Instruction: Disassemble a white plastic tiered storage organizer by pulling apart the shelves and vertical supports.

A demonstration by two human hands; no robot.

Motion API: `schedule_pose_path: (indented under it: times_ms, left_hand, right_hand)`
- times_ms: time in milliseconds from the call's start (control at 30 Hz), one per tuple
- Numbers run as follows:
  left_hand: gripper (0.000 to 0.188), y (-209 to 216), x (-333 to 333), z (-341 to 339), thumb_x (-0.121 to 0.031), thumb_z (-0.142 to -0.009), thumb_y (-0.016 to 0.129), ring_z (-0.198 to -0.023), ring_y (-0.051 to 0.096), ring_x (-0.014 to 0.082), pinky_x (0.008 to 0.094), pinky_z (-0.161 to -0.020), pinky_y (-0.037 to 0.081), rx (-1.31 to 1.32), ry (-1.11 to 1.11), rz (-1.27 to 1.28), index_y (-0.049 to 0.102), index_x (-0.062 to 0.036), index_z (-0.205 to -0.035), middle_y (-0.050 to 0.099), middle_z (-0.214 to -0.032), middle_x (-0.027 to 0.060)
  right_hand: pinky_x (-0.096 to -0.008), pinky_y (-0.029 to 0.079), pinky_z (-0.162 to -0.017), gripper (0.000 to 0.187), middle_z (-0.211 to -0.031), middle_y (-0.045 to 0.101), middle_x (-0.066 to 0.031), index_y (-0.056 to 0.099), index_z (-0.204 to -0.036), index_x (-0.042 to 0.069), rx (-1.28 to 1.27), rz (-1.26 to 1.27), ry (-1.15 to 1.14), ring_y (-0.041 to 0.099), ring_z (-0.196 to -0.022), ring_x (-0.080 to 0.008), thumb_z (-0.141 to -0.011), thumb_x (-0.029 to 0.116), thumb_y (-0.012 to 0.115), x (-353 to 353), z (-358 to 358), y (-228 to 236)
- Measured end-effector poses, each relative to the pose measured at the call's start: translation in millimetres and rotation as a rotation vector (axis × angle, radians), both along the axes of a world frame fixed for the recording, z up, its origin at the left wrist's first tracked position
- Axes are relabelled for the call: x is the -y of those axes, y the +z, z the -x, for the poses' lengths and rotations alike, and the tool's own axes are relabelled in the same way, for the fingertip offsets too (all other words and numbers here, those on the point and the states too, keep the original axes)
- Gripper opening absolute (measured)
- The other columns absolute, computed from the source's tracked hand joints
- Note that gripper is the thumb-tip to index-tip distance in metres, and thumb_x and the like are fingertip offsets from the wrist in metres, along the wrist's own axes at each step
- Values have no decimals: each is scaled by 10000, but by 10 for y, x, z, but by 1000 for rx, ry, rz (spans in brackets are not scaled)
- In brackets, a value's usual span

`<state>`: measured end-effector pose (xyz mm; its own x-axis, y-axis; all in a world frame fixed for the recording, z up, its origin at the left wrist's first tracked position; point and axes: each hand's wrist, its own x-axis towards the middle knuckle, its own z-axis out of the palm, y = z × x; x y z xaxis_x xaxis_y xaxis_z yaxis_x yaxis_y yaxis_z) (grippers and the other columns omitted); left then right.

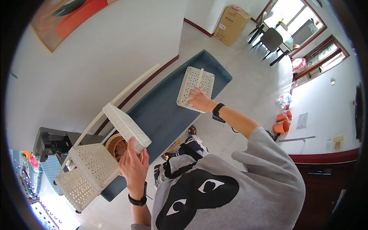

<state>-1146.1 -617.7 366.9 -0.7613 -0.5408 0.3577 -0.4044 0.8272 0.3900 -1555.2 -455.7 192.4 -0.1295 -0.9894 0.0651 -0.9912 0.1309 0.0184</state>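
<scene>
A flat white tray [184,85] with rows of holes and a scalloped rim lies on a long blue-grey bench [163,109]. Across its middle runs a slim white rod [200,76]. My right hand [201,100] is closed around the rod's near end, low over the tray; the fingertips are partly hidden. To the left stands a white woven plastic rack, with long poles joining its baskets. My left hand [134,166] grips the near end of its upper basket [126,126], index finger along the side. A lower basket [94,165] shows its perforated face.
A round brown wicker basket [115,145] sits behind the rack on the bench. A black device [57,145] is at far left. Beyond the bench are a cardboard box [232,25], a dining table with chairs [271,39], and orange buckets [281,126] along the right wall.
</scene>
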Motion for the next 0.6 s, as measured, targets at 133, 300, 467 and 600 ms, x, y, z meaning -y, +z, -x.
schedule_pose_path:
  times_ms: [133,300,467,600]
  left_hand:
    - [592,58,-6,31,-188,-893,725,-762,717,285,383,-686,573,4,-38,28,485,-24,-1409,721,-1005,165]
    - [674,199,-69,50,-186,-849,762,-778,660,342,433,-762,541,11,-139,-98,468,0,-1426,666,-907,162]
    - [800,491,70,-217,-166,-869,757,-1209,529,417,461,-998,460,54,-75,-302,316,4,-1514,477,-1407,256]
    - [823,726,159,-532,-181,-896,733,-1358,390,464,506,-1129,356,175,119,-255,266,-20,-1554,368,-1506,256]
  right_hand:
    - [-489,351,-1122,360,-1276,604,-83,663,-1227,126,281,75,-69,491,-1297,-316,-871,80,641,161,-168,413]
    - [-467,415,-1067,326,-1260,601,-110,642,-1234,80,600,535,61,517,-1250,-336,-910,124,649,936,-834,1609]
    - [-468,474,-985,392,-1166,645,-145,649,-1202,43,323,685,384,600,-1133,-337,-960,351,659,1974,-1387,2125]
    - [-462,543,-755,622,-949,709,-163,683,-930,7,426,141,380,689,-877,-375,-978,610,540,2412,-1685,2138]
